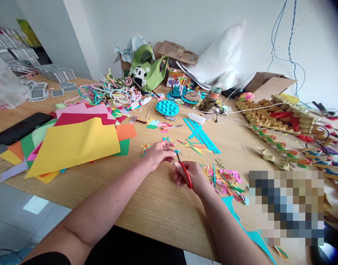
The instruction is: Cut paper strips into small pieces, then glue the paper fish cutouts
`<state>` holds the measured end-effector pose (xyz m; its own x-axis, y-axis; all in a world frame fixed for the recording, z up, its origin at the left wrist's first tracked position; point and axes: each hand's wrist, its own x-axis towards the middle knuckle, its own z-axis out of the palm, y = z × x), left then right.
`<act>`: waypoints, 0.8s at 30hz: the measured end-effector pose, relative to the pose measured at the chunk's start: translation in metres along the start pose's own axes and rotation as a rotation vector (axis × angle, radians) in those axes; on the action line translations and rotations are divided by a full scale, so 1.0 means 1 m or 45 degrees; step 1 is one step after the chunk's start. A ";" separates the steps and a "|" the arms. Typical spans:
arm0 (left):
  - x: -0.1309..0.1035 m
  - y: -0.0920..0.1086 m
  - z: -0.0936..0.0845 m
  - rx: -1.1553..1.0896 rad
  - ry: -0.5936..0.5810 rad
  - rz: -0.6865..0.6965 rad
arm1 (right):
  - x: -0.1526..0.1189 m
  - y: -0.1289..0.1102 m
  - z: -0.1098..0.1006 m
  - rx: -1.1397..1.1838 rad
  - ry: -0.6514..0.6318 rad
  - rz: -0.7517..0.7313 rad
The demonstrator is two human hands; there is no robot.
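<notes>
Red-handled scissors [186, 173] are gripped in my right hand [191, 176], their blades pointing up and left toward the fingertips of my left hand. My left hand [161, 152] is closed in a pinch on a thin, pale yellow strip [169, 147] beside the blade tips. Tiny blue bits [178, 152] lie near the blades, and a small pile of round confetti pieces [145, 149] sits left of my left hand. Beyond the hands are narrow coloured paper strips [195, 146] and longer blue strips [203, 136].
Coloured sheets [80, 141] are stacked at the left, beside a black case [22, 129]. Paper scraps [224, 180] lie right of my right hand. Farther back stand a green panda bag [149, 71], a jar [210, 100] and a blue round piece [167, 108].
</notes>
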<state>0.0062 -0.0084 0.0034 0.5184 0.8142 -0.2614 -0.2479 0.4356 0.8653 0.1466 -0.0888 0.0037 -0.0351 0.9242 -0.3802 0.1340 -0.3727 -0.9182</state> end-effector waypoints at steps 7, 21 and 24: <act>0.002 -0.003 -0.002 -0.011 -0.024 0.022 | 0.000 0.000 -0.001 0.002 -0.013 -0.009; 0.001 -0.002 -0.003 -0.013 -0.015 0.035 | 0.000 0.001 -0.002 -0.010 -0.024 -0.003; 0.001 -0.002 -0.002 0.003 -0.011 0.040 | -0.001 0.000 -0.001 -0.009 -0.034 -0.008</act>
<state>0.0054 -0.0073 0.0006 0.5178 0.8239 -0.2305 -0.2621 0.4092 0.8740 0.1479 -0.0895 0.0044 -0.0627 0.9239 -0.3774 0.1405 -0.3662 -0.9199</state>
